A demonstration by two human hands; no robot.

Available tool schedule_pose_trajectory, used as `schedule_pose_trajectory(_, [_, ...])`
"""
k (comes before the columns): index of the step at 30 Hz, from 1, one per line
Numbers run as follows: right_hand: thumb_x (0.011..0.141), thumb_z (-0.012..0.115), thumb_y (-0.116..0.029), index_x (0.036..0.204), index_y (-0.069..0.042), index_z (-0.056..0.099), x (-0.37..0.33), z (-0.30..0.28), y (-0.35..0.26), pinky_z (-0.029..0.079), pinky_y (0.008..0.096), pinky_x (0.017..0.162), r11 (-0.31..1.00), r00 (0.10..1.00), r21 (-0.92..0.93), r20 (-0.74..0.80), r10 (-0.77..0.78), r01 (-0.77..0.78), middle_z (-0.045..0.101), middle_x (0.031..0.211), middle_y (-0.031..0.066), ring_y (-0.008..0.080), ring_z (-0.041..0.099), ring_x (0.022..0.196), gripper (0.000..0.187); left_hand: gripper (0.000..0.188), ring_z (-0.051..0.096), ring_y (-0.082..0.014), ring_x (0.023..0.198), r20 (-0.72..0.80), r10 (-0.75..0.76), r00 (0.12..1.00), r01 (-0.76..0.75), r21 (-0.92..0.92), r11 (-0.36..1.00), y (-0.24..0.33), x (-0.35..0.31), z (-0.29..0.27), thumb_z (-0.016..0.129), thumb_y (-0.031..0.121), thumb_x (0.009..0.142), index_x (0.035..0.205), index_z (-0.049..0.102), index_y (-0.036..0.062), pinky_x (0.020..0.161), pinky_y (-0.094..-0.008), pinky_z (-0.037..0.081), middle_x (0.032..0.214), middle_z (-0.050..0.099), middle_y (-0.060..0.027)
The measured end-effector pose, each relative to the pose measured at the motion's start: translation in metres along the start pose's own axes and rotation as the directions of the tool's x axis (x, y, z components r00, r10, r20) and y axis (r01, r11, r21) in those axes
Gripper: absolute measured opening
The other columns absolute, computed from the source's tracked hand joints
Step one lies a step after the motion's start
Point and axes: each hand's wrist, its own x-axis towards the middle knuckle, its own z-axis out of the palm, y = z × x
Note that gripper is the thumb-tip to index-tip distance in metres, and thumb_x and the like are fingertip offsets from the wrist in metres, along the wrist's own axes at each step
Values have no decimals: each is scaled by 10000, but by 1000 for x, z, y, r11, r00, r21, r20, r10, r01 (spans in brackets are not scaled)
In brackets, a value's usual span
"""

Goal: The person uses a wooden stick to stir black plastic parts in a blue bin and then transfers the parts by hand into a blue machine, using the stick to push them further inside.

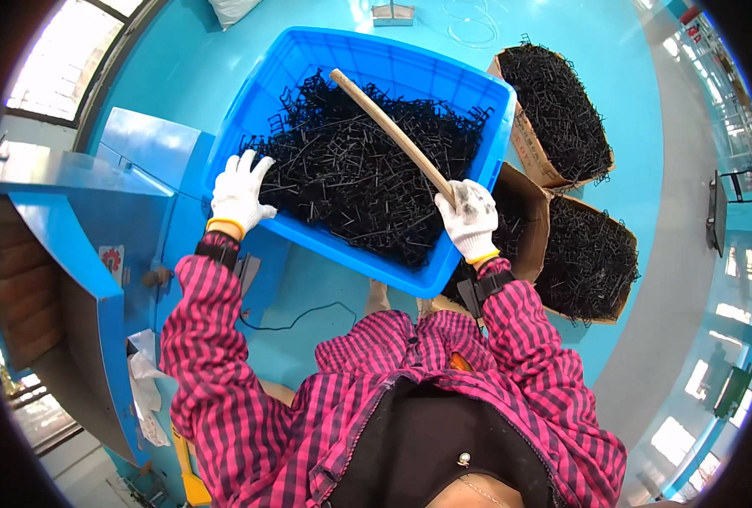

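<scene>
A large blue plastic bin (431, 68) sits in front of me, heaped with a tangle of small, thin black bent parts (355, 173). My left hand (242, 188), in a white knitted glove, rests by the bin's near left rim. Its fingers are spread, and it holds nothing. In my right hand (471, 220), gloved and smudged dark on the back, is the lower end of a wooden stick (388, 127). The stick slants up and left across the heap, its far end over the back part of the parts. Whether it touches them I cannot tell.
Several cardboard cartons stand right of the bin, among them a far one (534, 146) and a nearer one (548, 241), filled with similar black parts. A blue machine (143, 220) with an open-fronted chute is at my left. A black cable (304, 315) lies on the turquoise floor.
</scene>
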Motion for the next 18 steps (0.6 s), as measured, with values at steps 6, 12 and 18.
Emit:
schedule_pose_trajectory(6, [755, 799, -215, 974, -99, 696, 3, -2, 0, 528, 397, 847, 1000, 998, -21, 68, 16, -14, 680, 922, 66, 294, 654, 925, 268, 1120, 352, -392, 1373, 313, -3, 950, -26, 89, 996, -12, 79, 64, 951, 408, 487, 1446, 397, 242, 1071, -485, 416, 1526, 328, -136])
schedule_pose_trajectory(12, [746, 807, -194, 984, -86, 692, 9, -4, -5, 531, 398, 855, 996, 994, -91, 106, 29, -20, 687, 944, 69, 299, 657, 949, 286, 1275, 285, -428, 1422, 555, 3, 832, -122, 177, 977, -18, 131, 105, 960, 472, 446, 1515, 298, 261, 1056, -529, 426, 1579, 254, -127])
schedule_pose_trajectory(18, [712, 822, -173, 997, -83, 690, 17, -7, -7, 531, 398, 854, 992, 982, -113, 171, 75, -56, 684, 942, 62, 297, 658, 951, 327, 1348, 269, -459, 1416, 678, -94, 729, -168, 311, 935, -5, 131, 137, 961, 495, 449, 1555, 202, 361, 961, -598, 462, 1624, 173, -75])
